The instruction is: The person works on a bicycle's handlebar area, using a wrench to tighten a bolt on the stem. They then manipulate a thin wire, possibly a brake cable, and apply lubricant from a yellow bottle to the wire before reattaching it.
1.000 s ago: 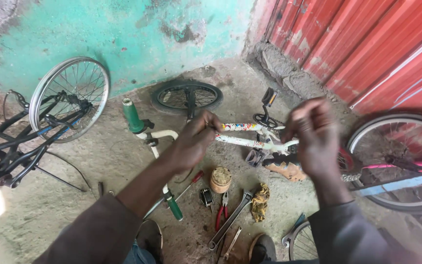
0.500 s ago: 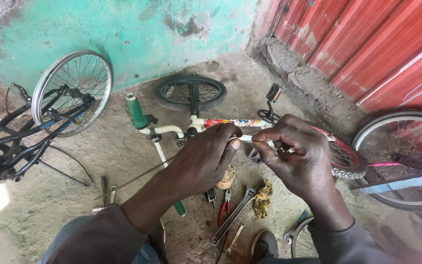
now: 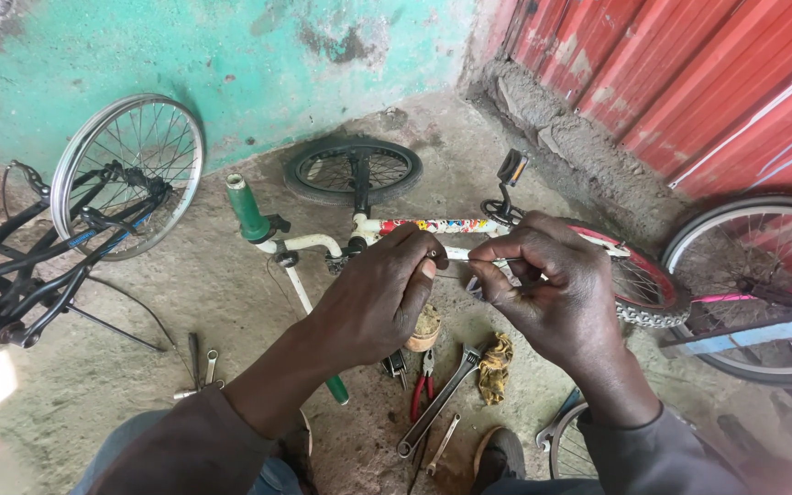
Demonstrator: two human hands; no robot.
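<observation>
A thin metal piece is pinched between both hands, left and right, above a small tin.

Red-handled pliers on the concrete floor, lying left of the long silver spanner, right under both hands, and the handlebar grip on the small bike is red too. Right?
Not quite. The head view shows the handlebar grip is green, not red. The rest holds: the red-handled pliers lie left of the long silver spanner, below both hands.

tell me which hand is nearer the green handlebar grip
Left. The left hand is just right of the green handlebar grip; the right hand sits farther right, beyond the left hand.
</observation>
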